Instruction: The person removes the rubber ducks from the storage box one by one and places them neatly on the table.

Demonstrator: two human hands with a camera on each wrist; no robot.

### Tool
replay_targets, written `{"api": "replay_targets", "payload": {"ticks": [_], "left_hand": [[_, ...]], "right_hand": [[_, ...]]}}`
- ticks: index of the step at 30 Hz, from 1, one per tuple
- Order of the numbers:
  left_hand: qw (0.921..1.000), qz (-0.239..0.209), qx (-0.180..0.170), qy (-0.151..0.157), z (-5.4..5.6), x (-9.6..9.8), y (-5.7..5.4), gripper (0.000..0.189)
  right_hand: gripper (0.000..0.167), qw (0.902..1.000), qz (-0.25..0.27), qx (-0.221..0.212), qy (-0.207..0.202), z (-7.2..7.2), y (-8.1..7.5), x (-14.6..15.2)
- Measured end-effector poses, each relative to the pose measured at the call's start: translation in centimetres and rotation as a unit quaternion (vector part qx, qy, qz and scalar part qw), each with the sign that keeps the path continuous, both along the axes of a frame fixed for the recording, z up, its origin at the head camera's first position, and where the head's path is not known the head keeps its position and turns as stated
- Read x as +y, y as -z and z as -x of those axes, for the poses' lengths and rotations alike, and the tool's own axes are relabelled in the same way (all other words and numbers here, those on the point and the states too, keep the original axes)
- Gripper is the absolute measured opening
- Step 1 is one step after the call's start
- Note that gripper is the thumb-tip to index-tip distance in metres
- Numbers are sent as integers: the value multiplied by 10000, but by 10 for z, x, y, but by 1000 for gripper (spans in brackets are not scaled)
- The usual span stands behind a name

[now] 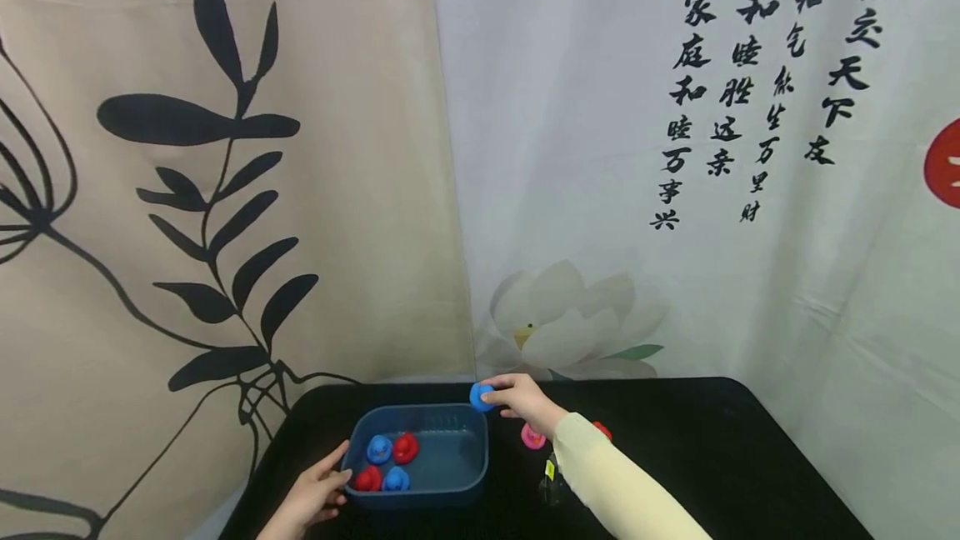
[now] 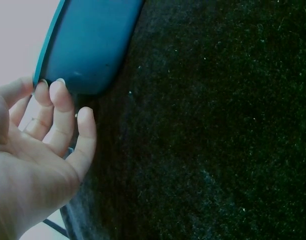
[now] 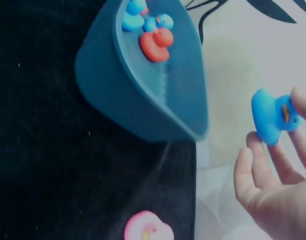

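A blue rubber duck (image 3: 267, 117) is pinched between the thumb and fingers of my right hand (image 1: 525, 402), raised by the far right corner of a dark blue plastic bin (image 1: 453, 490). The same duck (image 1: 481, 397) shows in the head view. My left hand (image 1: 315, 490) grips the bin's left end, its thumb and fingertips at the rim in the left wrist view. Inside the bin, toward its left side, lie two red ducks (image 1: 406, 447) and two blue ducks (image 1: 379, 449).
Right of the bin a pink duck (image 1: 533, 437) lies on the black table (image 1: 697, 432). Something red (image 1: 602, 431) is partly hidden behind the right sleeve. A dark object with a yellow-green patch (image 1: 551, 477) lies nearer. A printed curtain (image 1: 375, 190) hangs behind.
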State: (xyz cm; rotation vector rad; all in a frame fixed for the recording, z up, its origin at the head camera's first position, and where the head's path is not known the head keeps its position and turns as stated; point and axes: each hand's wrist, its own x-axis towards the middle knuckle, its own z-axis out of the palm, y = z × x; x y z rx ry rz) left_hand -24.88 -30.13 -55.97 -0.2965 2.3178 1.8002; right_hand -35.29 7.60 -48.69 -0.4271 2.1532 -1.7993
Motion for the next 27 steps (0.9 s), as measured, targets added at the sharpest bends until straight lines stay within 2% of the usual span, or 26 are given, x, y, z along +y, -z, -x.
{"api": "replay_targets", "payload": {"ticks": [5,11,20,27], "left_hand": [[10000,-1,-17,-32,4,-2,1,65],[10000,61,-20,-75,7,-5,3,64],[9998,76,-71,-140,13,-4,3,63],[9999,86,-63,-123,19,-2,4,64]], "right_hand": [[39,9998,-126,137,122,4,-7,17],[39,9983,-286,184,469,9,-12,39],[40,9953,-344,169,885,13,-9,73],[37,9895,-549,100,1332,13,-8,106]]}}
